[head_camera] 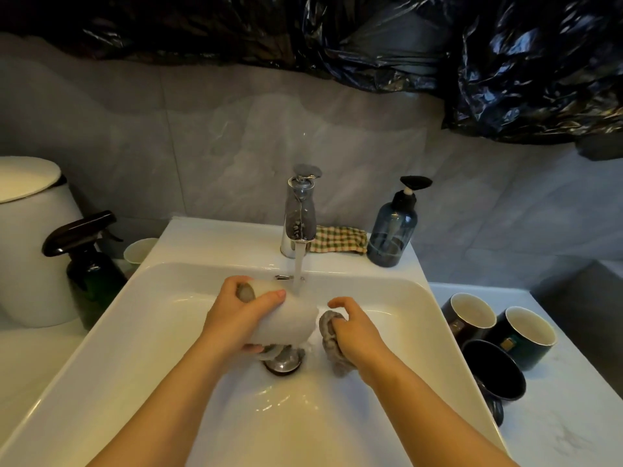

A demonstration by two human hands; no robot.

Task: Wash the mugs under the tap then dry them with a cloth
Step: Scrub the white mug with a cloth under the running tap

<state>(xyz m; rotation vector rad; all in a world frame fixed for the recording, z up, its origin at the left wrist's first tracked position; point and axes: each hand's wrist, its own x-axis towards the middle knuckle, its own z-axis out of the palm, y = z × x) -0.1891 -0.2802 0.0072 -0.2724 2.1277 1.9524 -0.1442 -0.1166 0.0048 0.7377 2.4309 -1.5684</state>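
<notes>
One pale mug [290,320] is lying on its side low in the sink [141,332], just above the drain [283,364], and the stream of water [298,269] from the single tap [300,214] is landing on its upper side. The left hand [236,315] is gripping it: the thumb is curling over the top and the fingers are wrapping underneath. The mug is blurred, so its handle is hard to make out. The right hand [355,333] is clutching one grey scrubbing pad [328,338] in curled fingers just beside the mug's end, with the forefinger sticking out towards the water.

Three dark mugs [529,335] are sitting close together on the counter [556,416] right of the sink, two white inside and one dark inside. One checked cloth [338,240] is lying crumpled on the sink's back ledge behind the tap, with one blue pump bottle [391,230] beside it. Left of the sink, one dark spray bottle [91,264] and one pale cup [138,251] are standing.
</notes>
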